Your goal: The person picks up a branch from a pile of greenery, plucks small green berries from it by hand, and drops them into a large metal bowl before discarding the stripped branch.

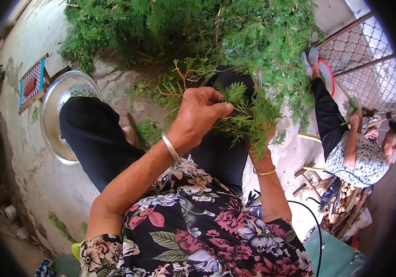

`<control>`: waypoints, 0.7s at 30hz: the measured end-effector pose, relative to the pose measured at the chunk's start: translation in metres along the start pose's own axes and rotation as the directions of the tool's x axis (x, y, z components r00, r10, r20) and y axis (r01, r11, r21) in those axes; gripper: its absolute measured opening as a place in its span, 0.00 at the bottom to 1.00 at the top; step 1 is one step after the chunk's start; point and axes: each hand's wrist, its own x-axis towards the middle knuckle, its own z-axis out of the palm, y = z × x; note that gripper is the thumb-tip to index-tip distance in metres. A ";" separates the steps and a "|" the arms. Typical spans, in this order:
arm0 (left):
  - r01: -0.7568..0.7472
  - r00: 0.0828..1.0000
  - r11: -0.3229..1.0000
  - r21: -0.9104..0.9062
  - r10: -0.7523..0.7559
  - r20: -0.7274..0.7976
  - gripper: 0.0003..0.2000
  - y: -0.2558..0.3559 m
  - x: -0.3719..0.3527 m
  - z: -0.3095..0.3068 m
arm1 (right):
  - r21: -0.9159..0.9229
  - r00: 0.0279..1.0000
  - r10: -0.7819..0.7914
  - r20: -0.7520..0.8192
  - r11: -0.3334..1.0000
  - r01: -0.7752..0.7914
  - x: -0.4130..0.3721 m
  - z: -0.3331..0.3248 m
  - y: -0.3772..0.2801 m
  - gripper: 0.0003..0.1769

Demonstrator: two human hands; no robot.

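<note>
My left hand [200, 111], with a silver bangle, is closed, thumb and fingertips pinched at the near side of a leafy cypress sprig [241, 113]. A bare brownish twig [181, 76] with a few green leaves juts up behind its knuckles. My right hand [268, 134], a gold bangle at the wrist, is closed around the sprig from the other side; foliage hides most of its fingers. The sprig hangs above my lap, between my black-trousered knees. What exactly the left fingertips pinch, I cannot tell.
A large heap of cypress branches [198, 27] lies ahead. Left of my knee stands a metal basin [52, 124] with small green bits inside, beside a woven-top stool [32, 83]. At right another person [357, 157] sits holding greenery, near a wire fence [368, 55] and stacked firewood [348, 207].
</note>
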 end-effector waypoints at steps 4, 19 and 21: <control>0.029 1.000 0.995 0.094 -0.030 0.009 0.06 0.003 -0.012 -0.006 | -0.183 0.989 -0.144 0.034 0.972 0.148 0.006 -0.011 -0.012 0.18; -0.046 0.981 0.975 -0.218 0.085 0.175 0.11 0.031 -0.014 -0.017 | 0.923 0.876 0.464 0.129 0.268 -0.277 -0.016 0.012 -0.003 0.19; -0.259 0.963 0.961 0.091 0.251 0.095 0.10 0.025 -0.003 -0.004 | 0.931 0.862 0.487 0.138 0.234 -0.281 -0.014 0.012 -0.006 0.18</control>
